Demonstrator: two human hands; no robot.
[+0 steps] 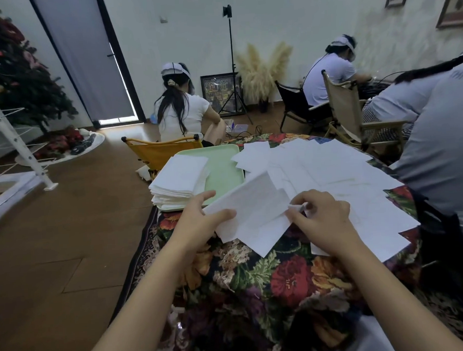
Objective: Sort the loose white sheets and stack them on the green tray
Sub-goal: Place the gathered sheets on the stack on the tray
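1. Sheets (331,176), loose and white, lie overlapped across the floral tablecloth (269,274), right of the green tray (226,175).
2. Stack (178,179) sits on the tray's left half.
3. Your left hand (200,219) pinches the lifted sheet (253,209) at its left edge.
4. Your right hand (319,214) grips its right edge, fingers curled.

Floral-clothed table (256,280), green tray (225,173), loose sheets (331,171)

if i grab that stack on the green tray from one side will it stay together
Probably not. The stack is many thin loose sheets with uneven edges, so it would likely sag and fan out. It overhangs the green tray, so pushing might spill it.
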